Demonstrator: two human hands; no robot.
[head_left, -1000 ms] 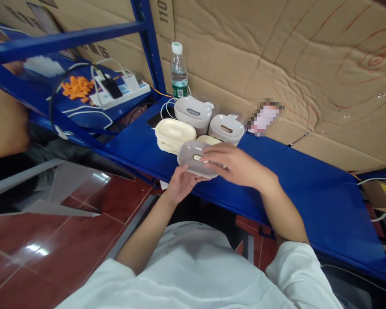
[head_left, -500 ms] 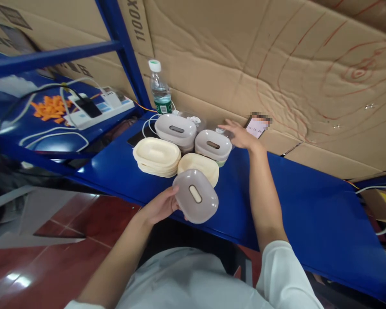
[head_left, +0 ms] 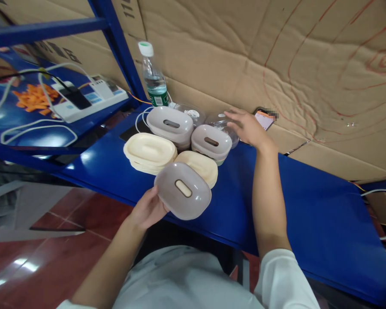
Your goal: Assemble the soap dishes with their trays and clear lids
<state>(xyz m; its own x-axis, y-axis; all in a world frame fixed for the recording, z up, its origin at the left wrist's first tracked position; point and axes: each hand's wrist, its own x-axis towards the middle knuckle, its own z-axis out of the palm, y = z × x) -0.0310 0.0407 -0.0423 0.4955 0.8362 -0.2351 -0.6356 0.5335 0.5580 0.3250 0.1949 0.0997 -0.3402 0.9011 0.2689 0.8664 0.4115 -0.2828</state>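
My left hand [head_left: 148, 209] grips a glossy grey oval soap dish [head_left: 197, 199] by its left end, tilted above the table's front edge. A cream patch shows through the slot in its middle. Behind it are two stacks of cream oval pieces [head_left: 151, 148], one partly hidden by the dish. Farther back stand two stacks of similar grey soap dishes [head_left: 170, 116], the right one [head_left: 220, 137] with a green layer low down. My right hand [head_left: 248, 128] has its fingers spread over clear plastic domes [head_left: 217, 120] with round stickers; whether it touches them I cannot tell.
A water bottle [head_left: 154, 81] stands at the back left by the blue frame post [head_left: 120, 47]. A phone [head_left: 264, 120] leans on the cardboard wall [head_left: 212, 51]. On the left shelf lie a power strip [head_left: 93, 105], white cables and orange pieces [head_left: 37, 99].
The view has shifted a little. My left hand has turned the soap dish flatter and brought it slightly left. My right hand stays by the clear plastic domes, its fingers spread.
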